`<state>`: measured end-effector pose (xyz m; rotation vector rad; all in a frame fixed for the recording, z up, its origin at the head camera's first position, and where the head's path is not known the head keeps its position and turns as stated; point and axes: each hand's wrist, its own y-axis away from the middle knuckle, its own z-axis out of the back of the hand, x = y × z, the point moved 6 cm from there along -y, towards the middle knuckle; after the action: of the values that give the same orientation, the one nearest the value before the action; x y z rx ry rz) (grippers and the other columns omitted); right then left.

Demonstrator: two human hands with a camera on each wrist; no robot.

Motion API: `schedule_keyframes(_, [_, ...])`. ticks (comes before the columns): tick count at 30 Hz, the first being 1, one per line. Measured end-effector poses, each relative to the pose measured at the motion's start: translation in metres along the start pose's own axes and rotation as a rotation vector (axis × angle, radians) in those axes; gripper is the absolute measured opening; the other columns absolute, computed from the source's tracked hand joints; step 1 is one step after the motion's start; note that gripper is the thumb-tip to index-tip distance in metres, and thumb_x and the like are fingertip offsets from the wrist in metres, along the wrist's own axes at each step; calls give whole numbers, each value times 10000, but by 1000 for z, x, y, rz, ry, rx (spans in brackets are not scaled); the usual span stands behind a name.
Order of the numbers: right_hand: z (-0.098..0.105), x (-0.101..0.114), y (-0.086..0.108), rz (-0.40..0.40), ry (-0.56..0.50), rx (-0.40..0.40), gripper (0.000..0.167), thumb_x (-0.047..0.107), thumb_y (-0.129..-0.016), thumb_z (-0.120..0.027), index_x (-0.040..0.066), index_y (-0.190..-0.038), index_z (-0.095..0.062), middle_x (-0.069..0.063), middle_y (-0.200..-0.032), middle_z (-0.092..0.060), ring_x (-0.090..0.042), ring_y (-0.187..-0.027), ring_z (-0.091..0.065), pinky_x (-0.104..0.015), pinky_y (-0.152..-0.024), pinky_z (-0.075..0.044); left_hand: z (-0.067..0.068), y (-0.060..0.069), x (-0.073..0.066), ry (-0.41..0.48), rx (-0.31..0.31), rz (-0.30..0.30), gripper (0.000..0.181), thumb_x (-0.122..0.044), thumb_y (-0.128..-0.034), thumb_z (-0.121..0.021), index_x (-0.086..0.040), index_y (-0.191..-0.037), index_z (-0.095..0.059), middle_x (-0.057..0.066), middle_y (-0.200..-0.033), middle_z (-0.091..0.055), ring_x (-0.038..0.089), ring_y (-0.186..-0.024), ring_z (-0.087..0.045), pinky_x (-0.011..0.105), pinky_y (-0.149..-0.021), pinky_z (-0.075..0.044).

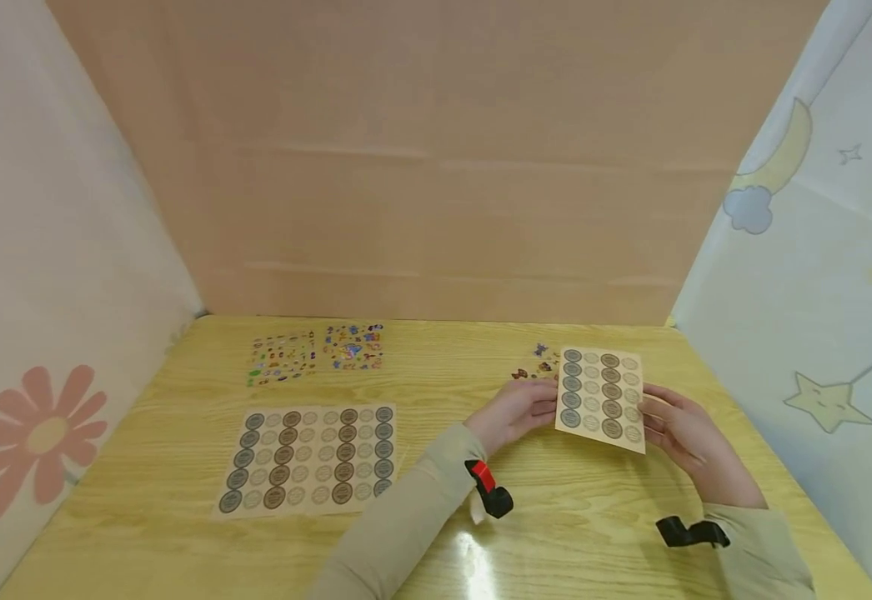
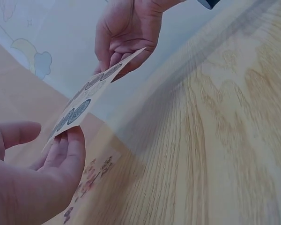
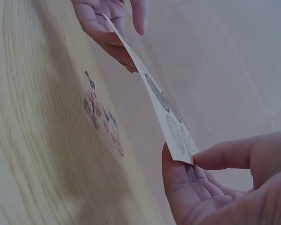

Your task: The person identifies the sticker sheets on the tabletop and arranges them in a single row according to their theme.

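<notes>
A beige sheet of round stickers [image 1: 601,396] is held up off the table at the right, tilted, with dark and pale circles in columns. My right hand [image 1: 687,433] pinches its right edge; in the right wrist view the thumb [image 3: 225,154] meets the edge and the fingers lie behind. At the opposite edge is my left hand [image 1: 514,412], its fingers [image 2: 68,150] touching the sheet from behind and its thumb [image 2: 21,133] lifted away from it. Partly hidden behind the raised sheet, a clear sheet of small colourful stickers [image 3: 100,115] lies on the table.
Two beige sheets of round stickers [image 1: 308,458] lie side by side at the left front. Behind them are two clear sheets of colourful stickers [image 1: 282,358]. The wooden table [image 1: 436,367] meets a tan backdrop [image 1: 436,208], with patterned side walls [image 1: 819,275] at left and right.
</notes>
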<state>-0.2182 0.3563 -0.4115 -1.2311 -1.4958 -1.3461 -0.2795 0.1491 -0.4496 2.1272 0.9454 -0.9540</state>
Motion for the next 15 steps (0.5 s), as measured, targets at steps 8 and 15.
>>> schedule_keyframes(8, [-30,3,-6,13,9,93,374,35,-990,-491,34,-1328,-330,7,-968,-672,-135,-873,-669,-297,-745,-569,21,21,-16,-163,-46,-114,249,-8,-888,-645,25,-1134,-634,112,-996,-683,212,-897,-666,342,-825,-552])
schedule_keyframes(15, [-57,-5,-12,-8,82,147,455,55,-992,-496,-28,-1384,-279,0,-971,-672,-142,-872,-670,-313,-754,-571,41,46,-25,-312,-179,-142,218,7,-860,-673,26,-1076,-652,90,-900,-699,201,-786,-684,358,-764,-574])
